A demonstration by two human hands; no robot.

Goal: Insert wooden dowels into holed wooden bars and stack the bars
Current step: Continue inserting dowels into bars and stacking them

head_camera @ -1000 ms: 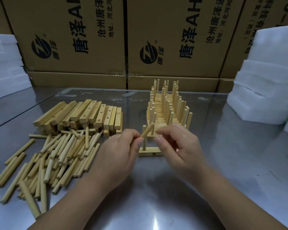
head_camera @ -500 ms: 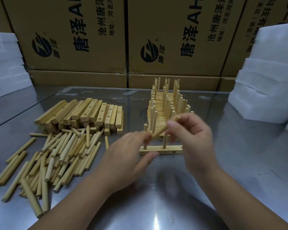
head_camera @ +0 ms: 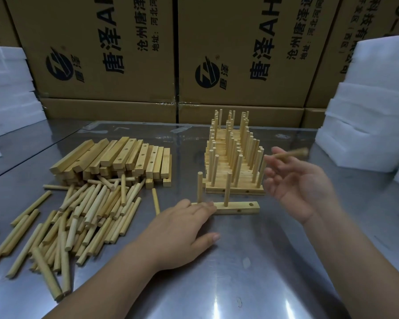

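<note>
Wooden bar [head_camera: 237,207]: we see two holes filled, one left (right end).
Left hand [head_camera: 177,229]: fingers flat on it.
Right hand [head_camera: 302,185]: fingers pinch third dowel [head_camera: 290,154].

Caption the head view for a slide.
Left hand rests on a bar with two upright dowels; right hand holds another dowel.

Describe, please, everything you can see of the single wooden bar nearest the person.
The bar is pale, square-edged wood, lying flat and crosswise on the metal table. Two dowels stand upright in it, one near its left end, one mid-bar; a top hole near its right end is empty. Fingers of the left hand rest on its left end.
</note>
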